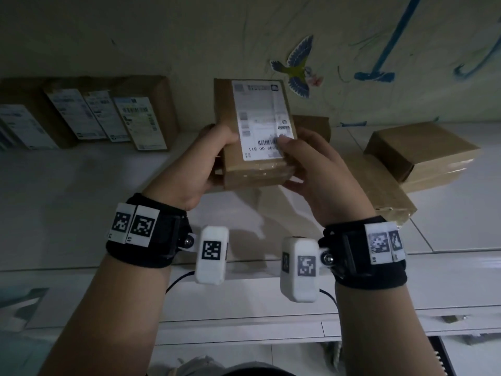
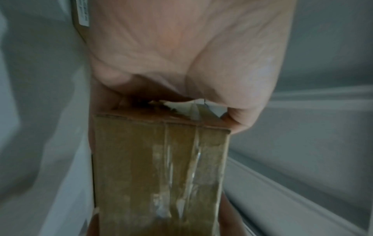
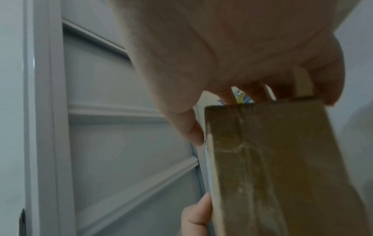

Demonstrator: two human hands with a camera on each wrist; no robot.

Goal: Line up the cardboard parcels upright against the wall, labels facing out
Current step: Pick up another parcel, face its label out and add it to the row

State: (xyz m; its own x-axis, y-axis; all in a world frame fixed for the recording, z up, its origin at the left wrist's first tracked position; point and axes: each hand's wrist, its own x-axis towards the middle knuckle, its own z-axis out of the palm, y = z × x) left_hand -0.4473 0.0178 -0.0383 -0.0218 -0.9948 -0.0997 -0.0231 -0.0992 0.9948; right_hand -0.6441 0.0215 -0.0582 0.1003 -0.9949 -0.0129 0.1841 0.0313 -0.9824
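Note:
A cardboard parcel [image 1: 230,126] with a white shipping label [image 1: 261,118] facing me is held upright above the white counter [image 1: 81,185]. My left hand [image 1: 208,156] grips its left side and my right hand [image 1: 301,161] grips its right side, thumb on the label's lower corner. Both wrist views show the parcel's taped underside [image 2: 159,172] [image 3: 268,167] below each palm. Against the wall at the left stands a row of upright parcels [image 1: 141,115], labels facing out.
At the right, brown parcels [image 1: 414,150] lie flat and stacked on the counter, another [image 1: 314,126] partly hidden behind my right hand. The wall [image 1: 162,36] carries a bird sticker [image 1: 298,66] and blue drawings. The counter's front edge [image 1: 244,316] runs below my wrists.

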